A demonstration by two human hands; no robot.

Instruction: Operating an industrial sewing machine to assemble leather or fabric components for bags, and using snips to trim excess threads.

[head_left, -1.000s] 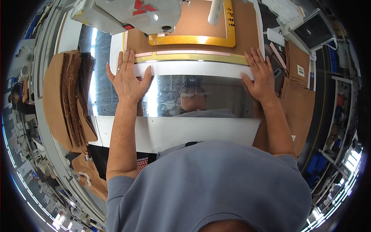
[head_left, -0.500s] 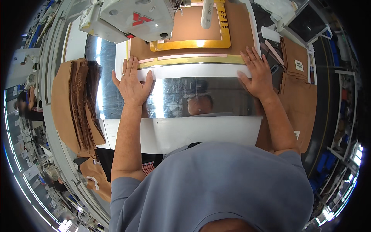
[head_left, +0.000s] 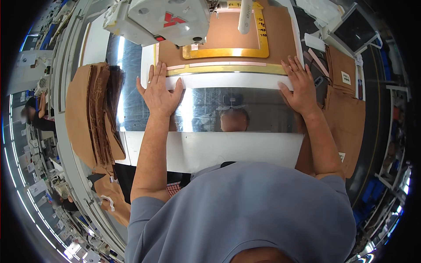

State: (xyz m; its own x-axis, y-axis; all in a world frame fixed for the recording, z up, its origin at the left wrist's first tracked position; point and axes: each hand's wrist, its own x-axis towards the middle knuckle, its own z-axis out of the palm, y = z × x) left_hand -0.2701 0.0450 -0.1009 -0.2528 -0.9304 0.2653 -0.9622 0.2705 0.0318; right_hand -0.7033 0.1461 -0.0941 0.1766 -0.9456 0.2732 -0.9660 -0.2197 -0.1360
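In the head view, the left hand (head_left: 160, 95) lies palm down with its fingers stretched forward and its thumb spread, grasping nothing; its fingertips rest at the left end of a flat white board (head_left: 232, 81). The right hand (head_left: 301, 93) is likewise spread flat and unclenched at the board's right end, fingertips beside the end of a pale yellow strip (head_left: 219, 70). On the board, ahead of and between the hands, lies a flat brown fabric panel (head_left: 280, 35), with thin pink strips (head_left: 228, 65) along its near edge and a glossy yellow rectangular frame (head_left: 228, 53) on top. A white machine head (head_left: 171, 19) overhangs its far left part. Nearer the person, a shiny metal plate (head_left: 263, 111) covers part of the white bench (head_left: 237, 149). A stack of brown fabric pieces (head_left: 81, 114) sits to the left; more folded brown fabric (head_left: 344, 122) lies right of the right hand.
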